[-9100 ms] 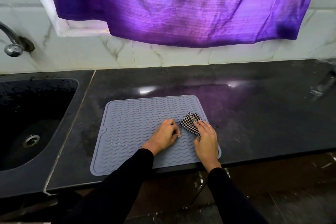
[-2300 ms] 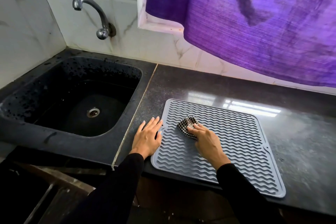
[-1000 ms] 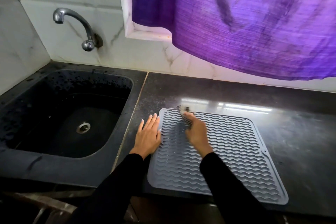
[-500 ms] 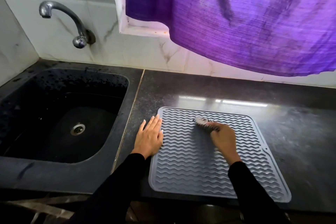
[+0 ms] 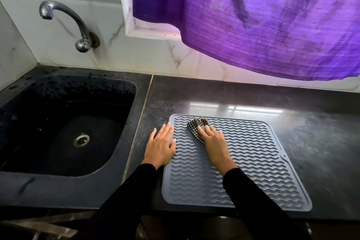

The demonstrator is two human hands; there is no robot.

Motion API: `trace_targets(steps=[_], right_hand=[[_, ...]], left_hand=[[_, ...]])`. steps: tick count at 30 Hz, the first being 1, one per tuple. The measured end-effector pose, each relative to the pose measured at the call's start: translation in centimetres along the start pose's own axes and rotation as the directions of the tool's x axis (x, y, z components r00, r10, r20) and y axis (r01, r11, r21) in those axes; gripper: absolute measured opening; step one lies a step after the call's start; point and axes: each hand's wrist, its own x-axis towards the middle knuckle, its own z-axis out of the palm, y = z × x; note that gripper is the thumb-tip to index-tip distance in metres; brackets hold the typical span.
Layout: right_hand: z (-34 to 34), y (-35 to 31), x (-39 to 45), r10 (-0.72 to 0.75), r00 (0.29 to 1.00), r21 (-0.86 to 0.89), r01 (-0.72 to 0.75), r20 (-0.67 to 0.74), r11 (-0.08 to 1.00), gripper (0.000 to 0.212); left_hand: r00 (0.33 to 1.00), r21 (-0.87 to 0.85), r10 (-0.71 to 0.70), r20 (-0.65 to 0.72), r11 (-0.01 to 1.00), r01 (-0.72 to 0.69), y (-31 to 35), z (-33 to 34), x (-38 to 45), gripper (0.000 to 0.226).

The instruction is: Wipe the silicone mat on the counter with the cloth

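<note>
Wiping the silicone mat (image 5: pixel 253 161) with the cloth (image 5: pixel 197 125) near its far left corner

The right hand (image 5: pixel 215 143) lies on the mat with its fingers (image 5: pixel 207 129) fairly straight, pressing the checked cloth down; the cloth bunches out beyond and to the left of the fingertips. The left hand (image 5: pixel 160 145) rests flat, fingers straight and together, across the mat's left edge, thumb on the ribs, on the dark counter (image 5: pixel 311 122) beside the sink (image 5: pixel 23 187)
</note>
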Motion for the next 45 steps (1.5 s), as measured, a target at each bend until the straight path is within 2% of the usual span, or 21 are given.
trace_targets(steps=[5, 8, 10, 11, 13, 14, 17, 20, 22, 27, 30, 31, 33, 34, 35, 37, 38, 40, 42, 43, 45], right_hand=[[-0.3, 1.7, -1.9, -0.012, 1.0, 0.03, 0.012, -0.009, 0.999, 0.059], [-2.2, 3.0, -2.6, 0.204, 0.974, 0.205, -0.22, 0.095, 0.954, 0.056], [-4.4, 4.4, -1.9, 0.371, 0.902, 0.375, -0.43, 0.221, 0.821, 0.035], [-5.4, 5.0, -1.6, 0.428, 0.863, 0.512, -0.505, 0.269, 0.695, 0.021], [-6.5, 5.2, -1.2, 0.514, 0.82, 0.746, -0.503, 0.252, 0.437, 0.023], [-6.6, 4.9, -1.0, 0.544, 0.818, 0.79, -0.455, 0.188, 0.411, 0.022], [-5.0, 1.5, -0.1, 0.36, 0.933, 0.6, -0.275, -0.022, 0.751, 0.039], [-1.1, -2.1, -0.6, 0.11, 0.993, 0.33, -0.114, 0.03, 0.937, 0.047], [0.8, -2.9, -1.5, 0.073, 0.997, 0.234, -0.068, -0.015, 0.97, 0.049], [0.4, -2.0, -1.4, 0.091, 0.995, 0.395, -0.07, -0.036, 0.916, 0.05], [-0.8, -1.3, -0.4, 0.222, 0.973, 0.697, -0.203, 0.065, 0.687, 0.038], [-1.4, -0.8, 0.3, 0.316, 0.934, 0.824, -0.306, 0.164, 0.477, 0.035], [-2.8, 0.7, 1.6, 0.445, 0.814, 0.92, -0.386, 0.372, -0.063, 0.033], [-3.2, 1.3, 2.1, 0.494, 0.774, 0.917, -0.365, 0.396, -0.162, 0.032], [-3.7, 1.3, 2.3, 0.526, 0.768, 0.925, -0.36, 0.366, -0.118, 0.031], [-4.9, -0.4, 1.8, 0.494, 0.852, 0.91, -0.332, 0.175, 0.249, 0.03], [-5.1, -1.9, 1.2, 0.4, 0.913, 0.848, -0.267, 0.072, 0.457, 0.033], [-3.8, -5.0, -0.5, 0.163, 0.986, 0.667, -0.146, 0.037, 0.731, 0.04], [-0.9, -7.7, -2.2, 0.031, 1.0, 0.416, -0.027, -0.002, 0.909, 0.046], [0.3, -8.5, -2.8, 0.011, 0.999, 0.306, 0.003, -0.044, 0.952, 0.05], [1.6, -8.6, -2.8, 0.036, 0.996, 0.275, -0.012, -0.08, 0.961, 0.057]], left_hand=[[1.0, 0.0, 0.007, 0.011, 1.0, -0.007, -0.1, -0.1, 0.0, 0.066], [1.0, -0.001, 0.012, 0.017, 1.0, -0.012, 0.0, -0.1, 0.0, 0.066], [1.0, 0.011, 0.006, 0.02, 1.0, -0.006, 0.0, 0.0, 0.0, 0.066], [1.0, 0.012, 0.003, 0.023, 1.0, -0.003, 0.1, 0.0, -0.1, 0.066], [1.0, 0.012, 0.0, 0.021, 1.0, 0.0, 0.2, 0.0, -0.1, 0.066], [1.0, 0.012, 0.0, 0.016, 1.0, 0.0, 0.1, 0.1, 0.0, 0.066], [1.0, 0.019, 0.002, 0.014, 1.0, -0.002, 0.0, 0.2, 0.1, 0.066], [1.0, 0.041, 0.005, 0.001, 0.999, -0.005, 0.0, 0.3, 0.2, 0.075], [1.0, 0.046, 0.007, -0.007, 0.999, -0.007, 0.1, 0.4, 0.2, 0.081], [1.0, 0.073, -0.004, 0.008, 0.997, 0.004, 0.2, 0.5, 0.1, 0.082], [1.0, 0.061, -0.001, 0.014, 0.998, 0.0, 0.1, 0.5, 0.1, 0.082], [1.0, 0.052, 0.004, 0.016, 0.999, -0.005, 0.0, 0.5, 0.1, 0.082], [1.0, 0.042, 0.013, 0.021, 0.999, -0.014, -0.1, 0.3, 0.1, 0.085], [0.999, 0.032, 0.019, 0.03, 0.999, -0.02, -0.2, 0.2, 0.2, 0.087], [0.999, 0.022, 0.024, 0.04, 0.999, -0.025, -0.2, -0.1, 0.3, 0.088], [0.998, 0.01, 0.037, 0.058, 0.999, -0.038, -0.4, -0.5, 0.5, 0.085], [0.996, 0.016, 0.052, 0.067, 0.998, -0.054, -0.6, -0.6, 0.6, 0.084], [0.994, 0.061, 0.095, 0.057, 0.993, -0.098, -1.2, -0.6, 0.6, 0.085], [0.992, 0.119, 0.121, 0.038, 0.985, -0.125, -1.6, -0.3, 0.5, 0.083], [0.992, 0.129, 0.121, 0.035, 0.984, -0.125, -1.7, -0.1, 0.6, 0.081], [0.993, 0.134, 0.115, 0.028, 0.984, -0.118, -1.6, 0.1, 0.5, 0.078]])
